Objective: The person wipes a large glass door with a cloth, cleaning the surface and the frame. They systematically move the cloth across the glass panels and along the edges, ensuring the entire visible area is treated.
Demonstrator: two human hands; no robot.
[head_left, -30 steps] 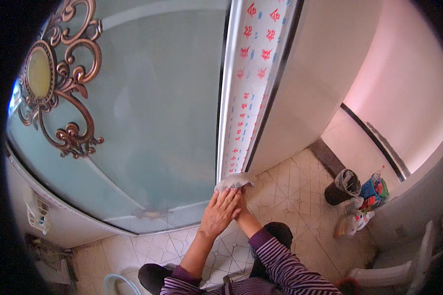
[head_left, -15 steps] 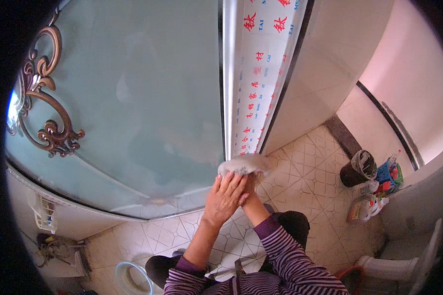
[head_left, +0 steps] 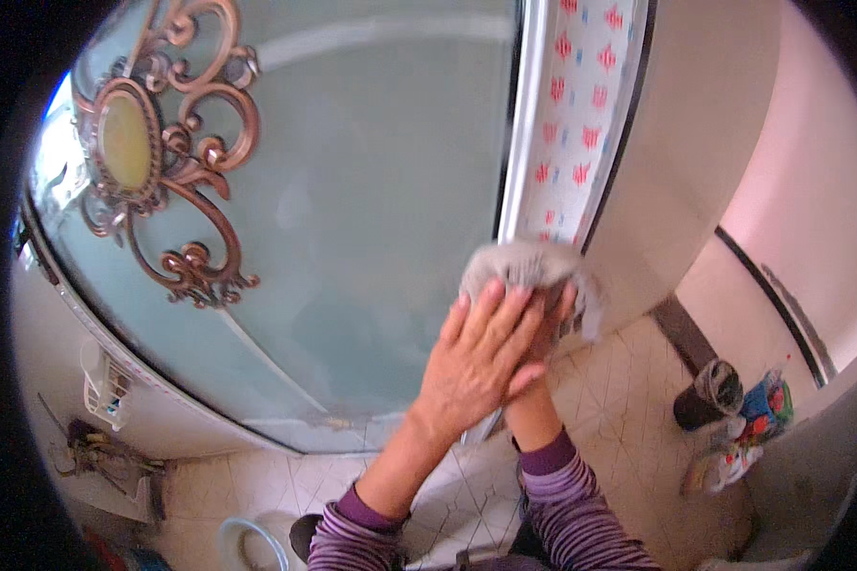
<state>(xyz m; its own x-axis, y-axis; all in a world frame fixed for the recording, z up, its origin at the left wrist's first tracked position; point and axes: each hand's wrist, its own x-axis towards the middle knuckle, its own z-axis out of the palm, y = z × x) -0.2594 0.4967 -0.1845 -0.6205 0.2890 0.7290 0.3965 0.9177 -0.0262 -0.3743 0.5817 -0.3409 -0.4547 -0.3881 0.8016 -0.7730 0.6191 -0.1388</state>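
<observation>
A grey cloth (head_left: 519, 259) is bunched against the lower part of the metal door frame (head_left: 567, 143), whose white protective film has red and blue print. My left hand (head_left: 476, 362) lies flat over the right one, fingers stretched and a little apart, fingertips on the cloth. Partly hidden beneath it, my right hand (head_left: 541, 347) is closed on the cloth. To the left of the hands spreads a frosted greenish glass panel (head_left: 371, 209) with faint streaks. A bronze-coloured scroll ornament (head_left: 229, 238) with a yellow oval centre is fixed on the glass.
On the tiled floor (head_left: 600, 409), a dark bin (head_left: 705, 400) stands at the right near a blue basket (head_left: 760, 400) and several bottles. A pale basin (head_left: 252, 547) sits at the lower left. A white rack (head_left: 107, 390) hangs on the left wall.
Both hands and the cloth have moved up and to the right in the view, now higher along the frame. The view has shifted too, showing more of the ornament.
</observation>
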